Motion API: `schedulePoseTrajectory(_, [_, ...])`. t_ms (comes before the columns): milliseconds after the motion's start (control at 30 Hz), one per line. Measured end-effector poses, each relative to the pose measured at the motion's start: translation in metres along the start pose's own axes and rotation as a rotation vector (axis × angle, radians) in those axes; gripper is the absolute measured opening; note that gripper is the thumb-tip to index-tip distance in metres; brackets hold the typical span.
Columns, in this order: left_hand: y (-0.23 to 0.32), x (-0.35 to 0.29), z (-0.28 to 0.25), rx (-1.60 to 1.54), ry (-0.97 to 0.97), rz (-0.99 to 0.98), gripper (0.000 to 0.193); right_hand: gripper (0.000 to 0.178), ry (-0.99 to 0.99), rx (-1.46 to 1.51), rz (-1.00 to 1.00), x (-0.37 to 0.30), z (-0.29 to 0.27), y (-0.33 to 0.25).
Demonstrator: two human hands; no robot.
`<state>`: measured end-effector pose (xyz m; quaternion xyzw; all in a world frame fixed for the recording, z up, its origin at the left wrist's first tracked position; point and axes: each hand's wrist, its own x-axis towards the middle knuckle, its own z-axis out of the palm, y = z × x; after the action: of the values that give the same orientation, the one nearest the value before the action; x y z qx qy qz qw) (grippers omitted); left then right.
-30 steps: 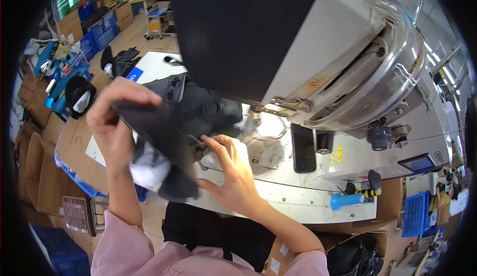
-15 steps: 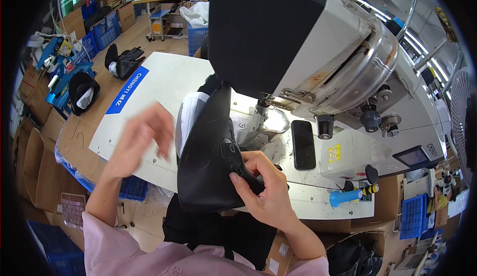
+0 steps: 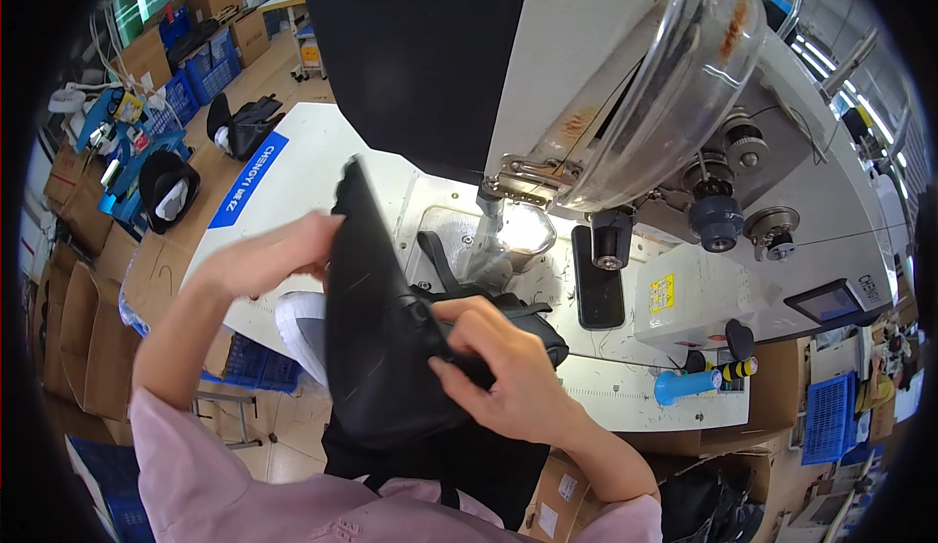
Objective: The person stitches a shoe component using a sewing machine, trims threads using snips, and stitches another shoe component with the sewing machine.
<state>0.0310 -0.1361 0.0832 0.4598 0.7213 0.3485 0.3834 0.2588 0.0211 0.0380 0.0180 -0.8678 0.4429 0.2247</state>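
Observation:
A black, smooth, leather-like bag (image 3: 371,347) with straps is tilted up in front of me, over the near edge of the white sewing table (image 3: 322,152). White padding (image 3: 303,328) shows along its left side. My left hand (image 3: 278,255) is closed on the bag's upper left edge, its fingertips partly hidden behind it. Lower on the other side, my right hand (image 3: 503,372) pinches the bag by a strap fitting, thumb in front. A black strap (image 3: 438,260) sticks up beyond the bag, below the lit needle area of the sewing machine (image 3: 606,64).
A black phone (image 3: 598,284) lies on the machine bed. Right of it stand a blue thread spool (image 3: 684,387) and a small control screen (image 3: 826,301). Two similar black bags (image 3: 168,189) sit at the table's far left. Cardboard boxes (image 3: 83,347) and blue crates surround the table.
The bag has come toward me and left, away from the machine's needle area, and turned more edge-on. My left hand, loose in the air before, now grips its upper edge.

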Motion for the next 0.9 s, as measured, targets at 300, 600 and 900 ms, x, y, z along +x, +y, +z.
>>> schedulePoseTrajectory(300, [0.012,0.035,0.040,-0.137,0.177,0.238,0.029,0.017,-0.006,0.134,0.160,0.007,-0.043,0.037])
schedulePoseTrajectory(600, [0.001,0.090,0.058,-0.285,0.329,0.238,0.040,0.009,0.402,0.515,0.420,-0.005,-0.018,0.047])
schedulePoseTrajectory(900, [0.057,0.116,0.031,-0.001,0.457,0.256,0.026,0.018,0.752,0.328,0.387,0.004,0.033,0.045])
